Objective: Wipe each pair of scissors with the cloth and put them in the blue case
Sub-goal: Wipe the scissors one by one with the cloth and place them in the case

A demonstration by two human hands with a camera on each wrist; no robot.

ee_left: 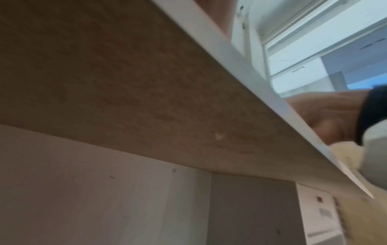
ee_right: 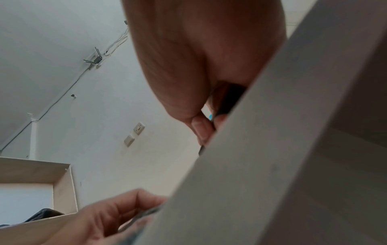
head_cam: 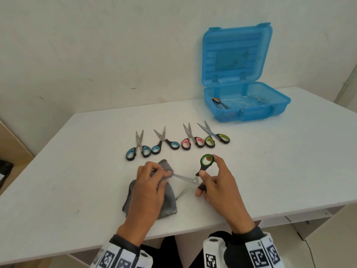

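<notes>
bench (head_cam: 270, 171): white top | far right: blue case (head_cam: 249, 105), lid up | mid: 4 scissors in row (head_cam: 173, 141) | near edge: grey cloth (head_cam: 168, 202)

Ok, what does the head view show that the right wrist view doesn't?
Only the head view shows the open green-handled scissors, the grey cloth pinched round one blade, four pairs lying in a row, and the open blue case holding one pair. Only the right wrist view shows wall switches and a router. Both show the left hand, the right hand and the table.
</notes>
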